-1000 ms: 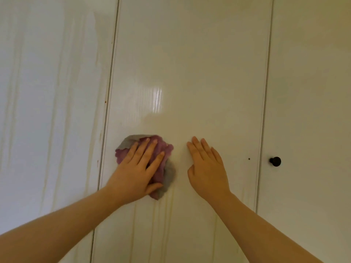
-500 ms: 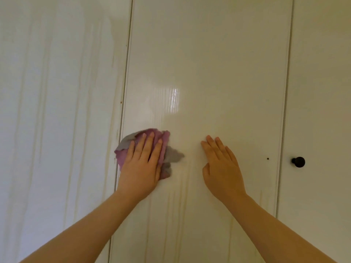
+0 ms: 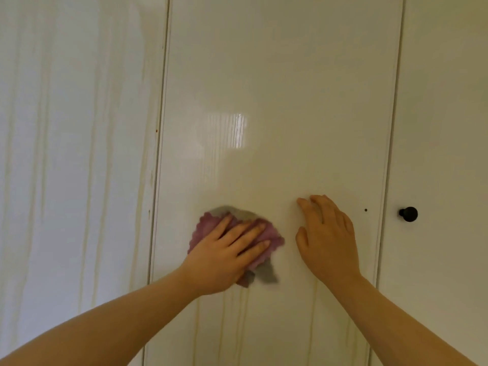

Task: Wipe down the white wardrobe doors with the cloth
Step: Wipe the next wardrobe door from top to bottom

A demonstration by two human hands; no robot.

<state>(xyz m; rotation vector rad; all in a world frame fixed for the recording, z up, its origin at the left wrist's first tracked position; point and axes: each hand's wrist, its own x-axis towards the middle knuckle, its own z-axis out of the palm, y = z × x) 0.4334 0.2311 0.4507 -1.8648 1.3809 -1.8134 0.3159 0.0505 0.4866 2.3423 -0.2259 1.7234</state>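
The left hand lies flat on the cloth, fingers straight and spread, and presses it against the middle door, low and left of centre. The right hand holds nothing. It rests on the same door just right of the cloth, fingers loosely bent, and seems to brace the panel.

To wipe well, I judge the palm should stay flat so the whole pad bears on the door. Strokes should overlap and run down over the yellowish streaks below the hands, which look unwiped. The bracing hand should move aside before the cloth reaches it.

The cloth is a crumpled purple rag with a scalloped edge and a grey side that shows at its top and lower right. It is soft, and bunched under the hand.

The left door carries long pale vertical streaks. A small dark dot marks the middle door's right side. The right door bears a black knob.
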